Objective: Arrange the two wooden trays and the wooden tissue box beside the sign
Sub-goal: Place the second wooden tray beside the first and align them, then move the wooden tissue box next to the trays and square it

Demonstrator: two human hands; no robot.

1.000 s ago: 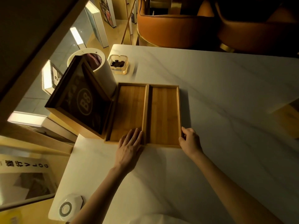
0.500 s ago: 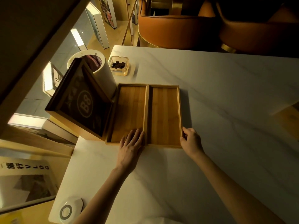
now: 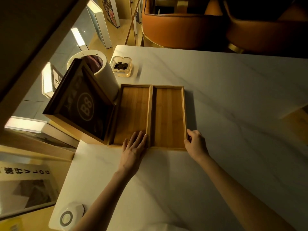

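Two empty wooden trays lie side by side, long edges touching, on the white marble table (image 3: 225, 97). The left tray (image 3: 133, 112) sits against the dark sign marked "B8" (image 3: 83, 105), which stands in a wooden base at the table's left edge. The right tray (image 3: 169, 114) is beside it. My left hand (image 3: 134, 148) lies flat, fingers spread, over the near end of the left tray. My right hand (image 3: 195, 144) presses its fingers against the near right corner of the right tray. No wooden tissue box is in view.
A white cylindrical bin (image 3: 100, 72) stands behind the sign. A clear square ashtray (image 3: 121, 66) with dark bits sits at the far left. A white hexagonal device (image 3: 70, 217) lies at the near left corner. Orange chairs (image 3: 183, 25) stand beyond the table.
Both hands and the trays stay almost where they were; my left hand has settled slightly onto the left tray's near end.
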